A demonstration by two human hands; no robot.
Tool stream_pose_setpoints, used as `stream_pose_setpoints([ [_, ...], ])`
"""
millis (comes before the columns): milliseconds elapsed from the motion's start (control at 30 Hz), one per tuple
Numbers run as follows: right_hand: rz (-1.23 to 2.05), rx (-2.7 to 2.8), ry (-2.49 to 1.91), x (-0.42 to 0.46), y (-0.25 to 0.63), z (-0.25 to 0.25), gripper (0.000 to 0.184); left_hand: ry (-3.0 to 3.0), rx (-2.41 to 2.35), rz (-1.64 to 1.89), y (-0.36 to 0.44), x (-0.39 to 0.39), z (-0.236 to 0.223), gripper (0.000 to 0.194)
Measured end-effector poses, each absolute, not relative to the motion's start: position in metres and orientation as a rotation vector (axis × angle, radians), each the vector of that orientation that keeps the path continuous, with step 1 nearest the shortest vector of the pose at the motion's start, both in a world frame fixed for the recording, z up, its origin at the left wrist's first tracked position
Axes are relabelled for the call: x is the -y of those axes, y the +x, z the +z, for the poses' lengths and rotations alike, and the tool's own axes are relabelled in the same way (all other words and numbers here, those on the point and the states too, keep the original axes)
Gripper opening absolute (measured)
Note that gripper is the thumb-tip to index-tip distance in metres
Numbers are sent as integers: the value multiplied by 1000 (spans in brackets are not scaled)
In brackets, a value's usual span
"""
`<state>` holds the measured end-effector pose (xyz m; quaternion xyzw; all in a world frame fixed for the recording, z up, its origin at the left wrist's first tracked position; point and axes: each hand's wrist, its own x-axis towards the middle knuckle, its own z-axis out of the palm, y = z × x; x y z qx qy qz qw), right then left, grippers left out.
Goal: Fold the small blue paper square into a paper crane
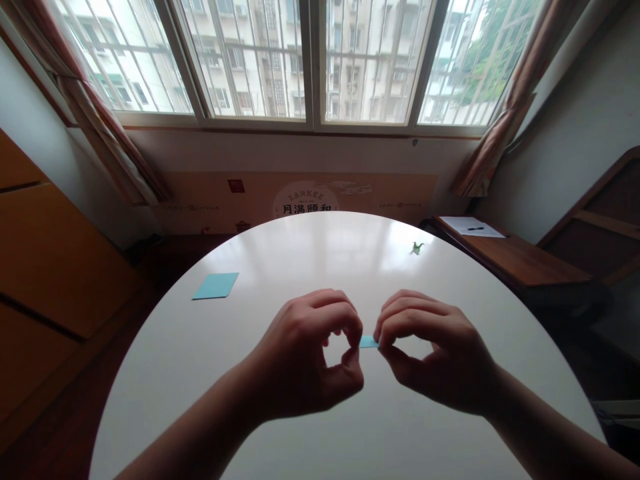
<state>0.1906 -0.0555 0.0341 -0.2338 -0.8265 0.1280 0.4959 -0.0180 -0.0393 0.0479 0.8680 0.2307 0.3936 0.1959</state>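
Note:
Between my two hands is a small piece of blue folded paper (369, 342), seen as a narrow strip above the white table. My left hand (320, 350) pinches its left end between thumb and forefinger. At the right end, my right hand (433, 347) pinches it the same way. The fingertips cover both ends, so its full shape is hidden. Farther off on the left lies a flat stack or sheet of blue square paper (216, 286). A small green folded paper figure (417, 248) rests near the table's far right.
The round white table (310, 260) has a curved far edge. Beyond it, a printed beige box or panel (200, 200) stands below the window. On the right, a wooden side table (520, 257) bears a white sheet (485, 231) with a dark pen-like item on it.

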Motion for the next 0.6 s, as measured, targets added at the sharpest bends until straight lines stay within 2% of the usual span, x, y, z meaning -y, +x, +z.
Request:
stream_pose_setpoints([
  [400, 448, 1883, -649, 55, 195, 27, 23, 2320, -709, 1057, -21, 37, 49, 22],
  [600, 890, 1529, -818, 47, 199, 20, 8, 2088, -817, 1197, -20, 31, 53, 15],
])
